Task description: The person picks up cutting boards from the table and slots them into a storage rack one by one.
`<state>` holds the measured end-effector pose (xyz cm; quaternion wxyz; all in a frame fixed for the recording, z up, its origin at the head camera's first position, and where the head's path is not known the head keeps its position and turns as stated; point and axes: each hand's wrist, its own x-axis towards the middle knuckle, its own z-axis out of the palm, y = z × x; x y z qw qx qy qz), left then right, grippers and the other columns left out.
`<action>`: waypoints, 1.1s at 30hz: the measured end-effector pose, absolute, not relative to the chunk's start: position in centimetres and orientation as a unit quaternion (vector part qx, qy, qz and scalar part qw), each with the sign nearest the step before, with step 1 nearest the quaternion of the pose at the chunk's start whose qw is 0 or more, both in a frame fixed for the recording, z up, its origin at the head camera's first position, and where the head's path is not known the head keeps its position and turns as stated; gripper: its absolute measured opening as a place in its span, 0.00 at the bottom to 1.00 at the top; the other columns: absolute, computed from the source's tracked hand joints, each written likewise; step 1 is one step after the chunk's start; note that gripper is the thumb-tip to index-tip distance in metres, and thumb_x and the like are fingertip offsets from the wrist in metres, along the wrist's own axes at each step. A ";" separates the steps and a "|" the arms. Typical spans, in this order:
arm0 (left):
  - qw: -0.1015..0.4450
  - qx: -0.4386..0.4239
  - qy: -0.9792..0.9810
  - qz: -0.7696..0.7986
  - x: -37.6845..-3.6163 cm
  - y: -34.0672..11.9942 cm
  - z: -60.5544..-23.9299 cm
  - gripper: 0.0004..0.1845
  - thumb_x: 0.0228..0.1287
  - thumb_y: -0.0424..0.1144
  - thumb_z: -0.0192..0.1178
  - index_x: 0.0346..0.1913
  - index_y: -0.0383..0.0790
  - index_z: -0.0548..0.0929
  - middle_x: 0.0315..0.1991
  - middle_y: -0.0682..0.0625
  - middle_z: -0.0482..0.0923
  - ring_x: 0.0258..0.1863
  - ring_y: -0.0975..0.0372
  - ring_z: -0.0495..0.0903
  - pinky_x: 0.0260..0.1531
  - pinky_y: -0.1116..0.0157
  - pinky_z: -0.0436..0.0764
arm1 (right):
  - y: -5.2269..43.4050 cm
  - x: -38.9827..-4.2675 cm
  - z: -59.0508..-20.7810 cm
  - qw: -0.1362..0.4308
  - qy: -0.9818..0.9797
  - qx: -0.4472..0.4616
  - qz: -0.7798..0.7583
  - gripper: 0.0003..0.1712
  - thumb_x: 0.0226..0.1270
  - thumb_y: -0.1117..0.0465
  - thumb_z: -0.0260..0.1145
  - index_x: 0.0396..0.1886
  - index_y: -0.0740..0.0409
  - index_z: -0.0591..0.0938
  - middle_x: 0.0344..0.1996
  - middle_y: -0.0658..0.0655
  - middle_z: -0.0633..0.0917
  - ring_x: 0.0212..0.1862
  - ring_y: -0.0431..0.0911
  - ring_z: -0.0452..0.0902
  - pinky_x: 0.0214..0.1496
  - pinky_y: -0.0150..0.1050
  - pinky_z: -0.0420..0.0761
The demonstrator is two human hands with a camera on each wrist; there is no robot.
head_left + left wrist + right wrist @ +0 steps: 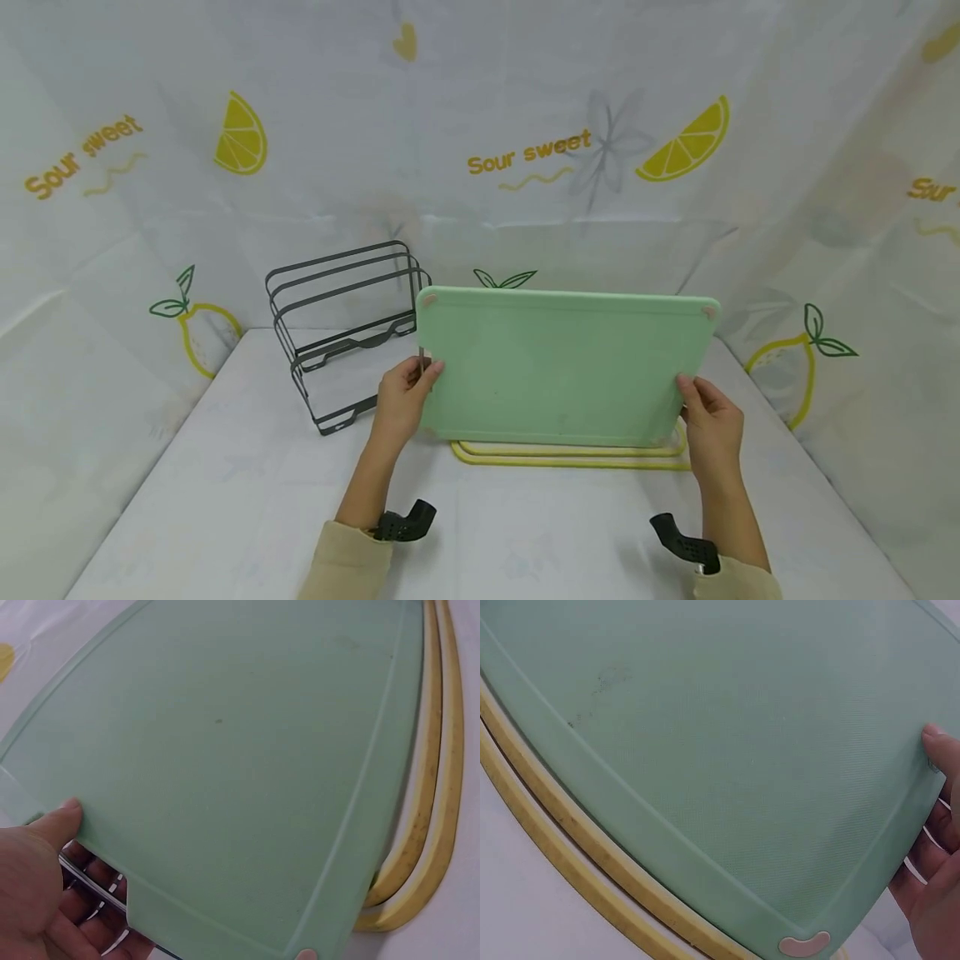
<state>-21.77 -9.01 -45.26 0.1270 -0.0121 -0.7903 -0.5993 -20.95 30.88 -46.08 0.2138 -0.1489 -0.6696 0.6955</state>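
Observation:
Both hands hold a light green cutting board (562, 367), tilted up with its broad face toward me. It has small pinkish corner pads, one showing as a corner pad (804, 944) in the right wrist view. My left hand (401, 404) grips the left short side, thumb on the face and fingers behind, partly visible through a gap by the edge (126, 896). On the opposite side, my right hand (714, 425) grips the edge with its thumb in front. Below and partly behind the board lie yellow-rimmed flat pieces (570, 463), mostly hidden.
A dark metal rack (371, 340) with several looped dividers stands on the left, close behind my left hand. The white-covered table (525, 533) runs back to a hanging cloth (450, 100) printed with lemons, with more cloth along both sides.

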 end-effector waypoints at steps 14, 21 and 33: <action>0.123 -0.014 -0.796 -0.593 -21.7 -8.9 -44.9 0.16 0.73 0.48 0.61 0.43 0.37 0.85 0.35 0.44 0.83 0.33 0.61 0.76 0.33 0.69 0.77 | 31.0 -20.9 -46.4 0.245 -0.671 -0.134 0.687 0.13 0.68 0.58 0.71 0.48 0.59 0.87 0.30 0.39 0.87 0.36 0.30 0.84 0.41 0.18 0.81; 0.130 -0.008 -0.799 -0.587 -21.4 -9.0 -44.9 0.16 0.73 0.48 0.61 0.41 0.37 0.84 0.30 0.46 0.79 0.30 0.60 0.72 0.29 0.69 0.74 | 30.8 -21.1 -46.3 0.240 -0.665 -0.126 0.696 0.14 0.68 0.58 0.71 0.49 0.59 0.87 0.32 0.39 0.87 0.37 0.31 0.84 0.42 0.18 0.81; 0.121 -0.007 -0.802 -0.585 -21.2 -9.0 -44.7 0.16 0.73 0.49 0.61 0.41 0.37 0.84 0.32 0.45 0.81 0.31 0.60 0.74 0.30 0.68 0.75 | 30.8 -21.1 -46.5 0.248 -0.635 -0.123 0.721 0.09 0.68 0.59 0.70 0.45 0.57 0.88 0.33 0.41 0.89 0.38 0.32 0.85 0.43 0.20 0.82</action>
